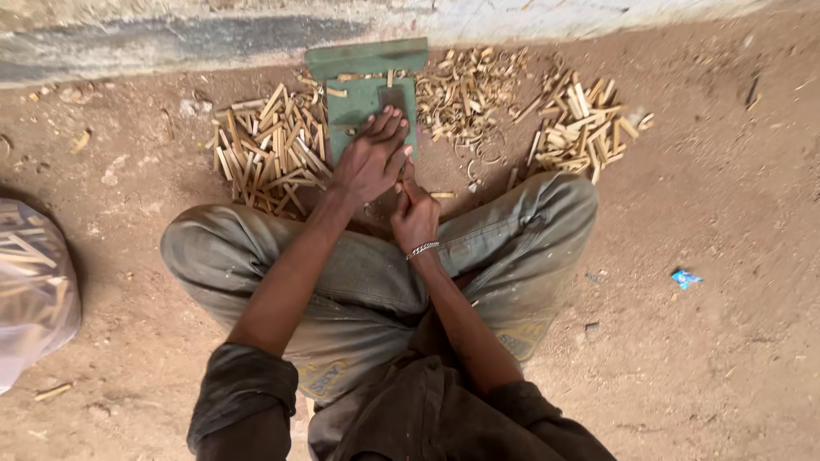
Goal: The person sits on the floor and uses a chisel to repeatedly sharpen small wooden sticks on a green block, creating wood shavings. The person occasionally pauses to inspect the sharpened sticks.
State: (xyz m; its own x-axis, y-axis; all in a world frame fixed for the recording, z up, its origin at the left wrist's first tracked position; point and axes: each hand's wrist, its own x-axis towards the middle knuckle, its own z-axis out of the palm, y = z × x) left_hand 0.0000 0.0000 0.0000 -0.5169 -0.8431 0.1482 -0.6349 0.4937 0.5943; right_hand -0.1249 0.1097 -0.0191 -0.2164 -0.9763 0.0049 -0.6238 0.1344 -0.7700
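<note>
**Wood, Paint and Dust**

The flat green-painted board (363,94) looks matt, its paint scuffed and dull. The short pale wooden sticks (269,149) to one side are raw and splintery; a second heap of cut wooden sticks (581,124) looks the same. Between them, thin curled wood shavings (465,90) lie light and papery. The brown earthen floor (709,213) is rough and powdery. The grey-green cloth trousers (367,282) are matt (dusty, too). A silvery metal bracelet (423,249) glints, and a translucent plastic bag (34,290) shines faintly.
</note>
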